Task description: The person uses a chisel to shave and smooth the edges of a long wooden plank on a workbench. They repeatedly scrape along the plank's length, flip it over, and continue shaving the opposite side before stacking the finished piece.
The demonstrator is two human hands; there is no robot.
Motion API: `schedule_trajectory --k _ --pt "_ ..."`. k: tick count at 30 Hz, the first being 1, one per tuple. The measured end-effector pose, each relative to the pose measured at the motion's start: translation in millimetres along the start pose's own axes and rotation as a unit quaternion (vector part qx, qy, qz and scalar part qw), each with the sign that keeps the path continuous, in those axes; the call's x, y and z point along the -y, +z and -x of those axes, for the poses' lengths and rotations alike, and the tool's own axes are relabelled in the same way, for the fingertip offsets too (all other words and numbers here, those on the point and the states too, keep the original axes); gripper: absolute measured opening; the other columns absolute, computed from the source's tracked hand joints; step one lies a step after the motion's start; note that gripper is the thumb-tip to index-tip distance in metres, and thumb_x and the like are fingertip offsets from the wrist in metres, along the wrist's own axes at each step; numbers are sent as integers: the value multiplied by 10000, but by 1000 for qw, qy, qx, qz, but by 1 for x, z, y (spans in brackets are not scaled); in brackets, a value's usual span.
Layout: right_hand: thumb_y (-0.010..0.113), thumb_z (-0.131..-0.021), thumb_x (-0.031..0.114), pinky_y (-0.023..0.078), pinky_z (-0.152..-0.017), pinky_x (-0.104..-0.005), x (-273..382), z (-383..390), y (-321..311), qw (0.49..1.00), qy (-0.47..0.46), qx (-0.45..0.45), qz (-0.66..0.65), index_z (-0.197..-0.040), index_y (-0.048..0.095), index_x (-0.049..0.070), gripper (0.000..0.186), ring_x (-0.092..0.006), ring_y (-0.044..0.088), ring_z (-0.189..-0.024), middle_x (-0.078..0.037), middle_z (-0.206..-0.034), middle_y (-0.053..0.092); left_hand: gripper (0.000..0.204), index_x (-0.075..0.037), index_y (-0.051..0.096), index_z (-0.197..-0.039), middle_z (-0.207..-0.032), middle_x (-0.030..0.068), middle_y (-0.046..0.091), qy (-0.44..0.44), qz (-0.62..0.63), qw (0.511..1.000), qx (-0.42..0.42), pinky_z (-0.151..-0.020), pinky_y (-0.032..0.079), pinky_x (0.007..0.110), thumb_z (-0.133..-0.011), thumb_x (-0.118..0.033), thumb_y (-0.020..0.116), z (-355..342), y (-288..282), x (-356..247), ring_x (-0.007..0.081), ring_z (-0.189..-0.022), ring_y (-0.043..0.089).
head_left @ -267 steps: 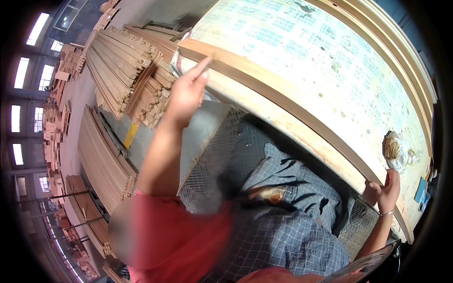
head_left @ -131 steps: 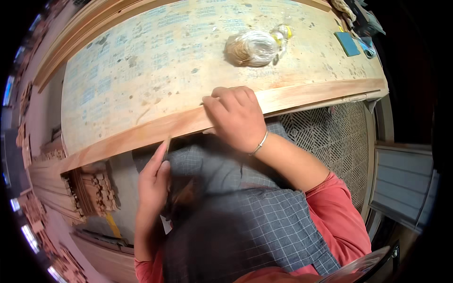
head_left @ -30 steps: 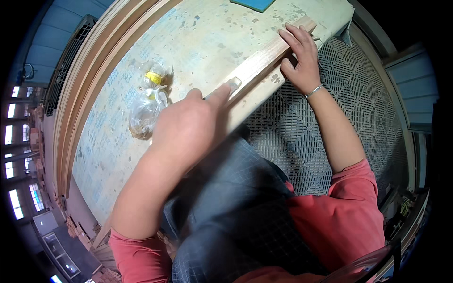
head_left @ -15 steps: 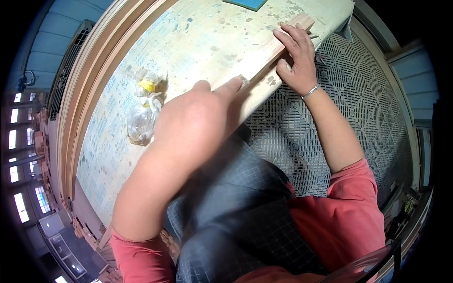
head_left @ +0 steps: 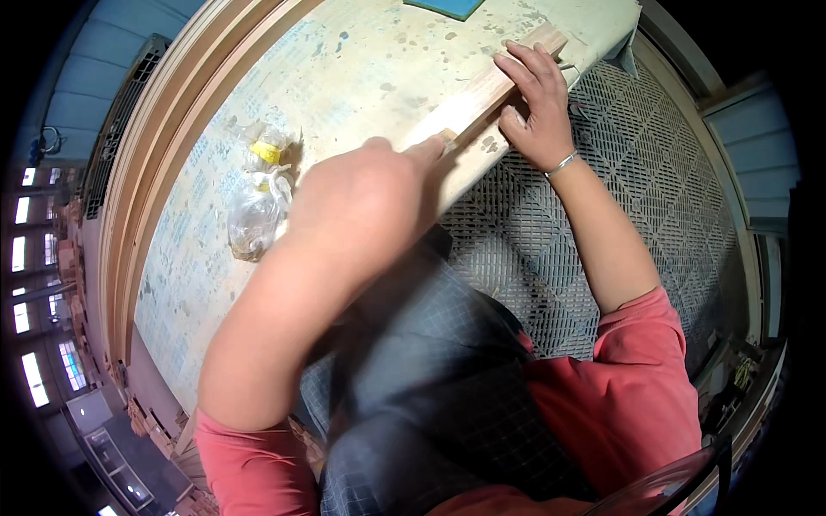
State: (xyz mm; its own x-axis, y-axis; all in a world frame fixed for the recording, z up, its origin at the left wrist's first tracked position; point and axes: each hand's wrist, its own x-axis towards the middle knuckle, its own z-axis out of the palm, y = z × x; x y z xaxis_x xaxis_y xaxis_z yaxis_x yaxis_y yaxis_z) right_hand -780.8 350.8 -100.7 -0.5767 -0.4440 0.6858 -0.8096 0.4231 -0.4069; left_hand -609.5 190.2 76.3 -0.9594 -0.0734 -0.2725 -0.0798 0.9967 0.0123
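Cloth (head_left: 430, 378), dark and checked, at your front; red sleeves (head_left: 637, 370) on both your arms. Your left hand (head_left: 366, 193), blurred, reaches over the table edge: forefinger extended onto a small tan piece (head_left: 448, 136) on the wooden strip; whether the other fingers close on anything you cannot tell from this view. Wooden strip (head_left: 469, 103), pale, lying slantwise along the table's near edge. Your right hand (head_left: 540, 116), metal bracelet (head_left: 561, 163) at its wrist, straddles the strip near its far end, fingers over the top, thumb at the near side, holding it. Slatted mat (head_left: 533, 249), grey, on the floor to your right. Clear plastic bag (head_left: 256, 219), tied, left of your left hand. Table (head_left: 344, 95), spotted, pale covering. Blue-green sheet (head_left: 452, 7), cut off above. Long wooden strips (head_left: 142, 163), along the table's left side. Windows (head_left: 34, 378), bright, far left.
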Motion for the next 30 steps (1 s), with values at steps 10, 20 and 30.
schedule_trajectory --k 10,20,30 --pt "617 -719 141 269 -1168 -483 1 0 -6 1000 19 23 4 -1350 552 232 641 -342 313 -1426 -16 -1469 450 303 -210 687 -1206 -767 190 650 -22 -57 995 79 -640 516 457 -960 -311 542 52 -18 43 373 -716 652" --pt "630 -776 218 130 -1151 -609 103 39 -21 993 -26 108 34 -1275 593 152 505 -280 386 -1397 -78 -1452 476 505 -226 624 -1325 -815 142 551 -121 116 983 -74 -671 475 385 -864 -21 653 122 29 52 323 -726 579" --pt "662 -811 227 249 -1108 -581 217 54 21 962 -154 200 -101 -1244 634 99 453 -235 530 -1271 -65 -1386 565 555 -145 573 -1382 -859 144 573 -166 194 938 -232 -705 488 378 -862 38 639 194 92 71 301 -750 577"
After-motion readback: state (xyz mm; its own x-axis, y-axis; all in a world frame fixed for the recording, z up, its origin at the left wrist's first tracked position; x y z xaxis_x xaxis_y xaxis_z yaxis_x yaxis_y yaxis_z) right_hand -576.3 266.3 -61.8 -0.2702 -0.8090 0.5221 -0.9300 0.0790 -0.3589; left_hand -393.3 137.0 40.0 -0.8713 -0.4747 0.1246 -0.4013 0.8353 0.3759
